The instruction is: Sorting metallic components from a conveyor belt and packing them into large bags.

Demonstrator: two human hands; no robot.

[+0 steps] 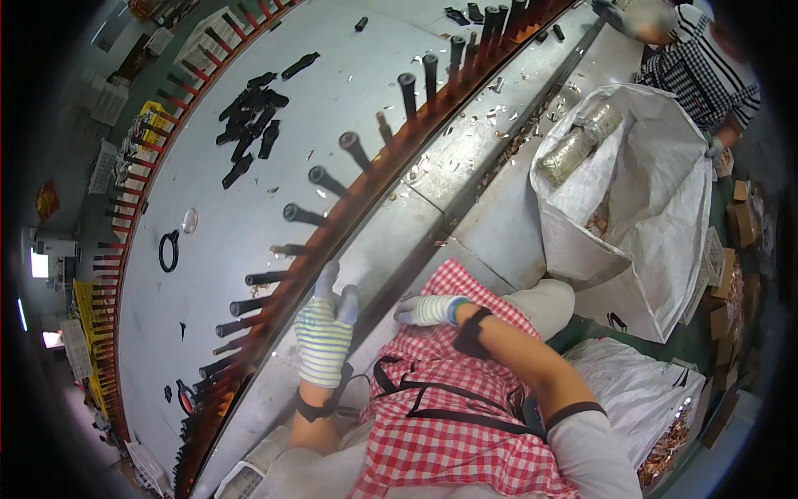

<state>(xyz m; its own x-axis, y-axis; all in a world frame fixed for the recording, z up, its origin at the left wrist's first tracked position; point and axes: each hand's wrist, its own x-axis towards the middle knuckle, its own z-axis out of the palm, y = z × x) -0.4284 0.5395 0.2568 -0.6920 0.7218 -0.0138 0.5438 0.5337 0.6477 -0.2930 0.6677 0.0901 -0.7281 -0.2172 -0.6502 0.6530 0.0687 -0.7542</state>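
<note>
Striped glove: your left hand rests open, fingers up, empty.
Right hand: yours, flat on the checked apron.
Nearest pegs: black, on the turntable rim, just left of your left fingers, not touched.

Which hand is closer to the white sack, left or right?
Right. The right hand is nearer the white sack; the left hand rests farther away by the rotating table's rim.

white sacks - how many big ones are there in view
2. One open white sack stands at the bench's right end, with a clear jar lying in it. A second white sack lies lower right by the person's right arm. Others may be hidden.
</note>
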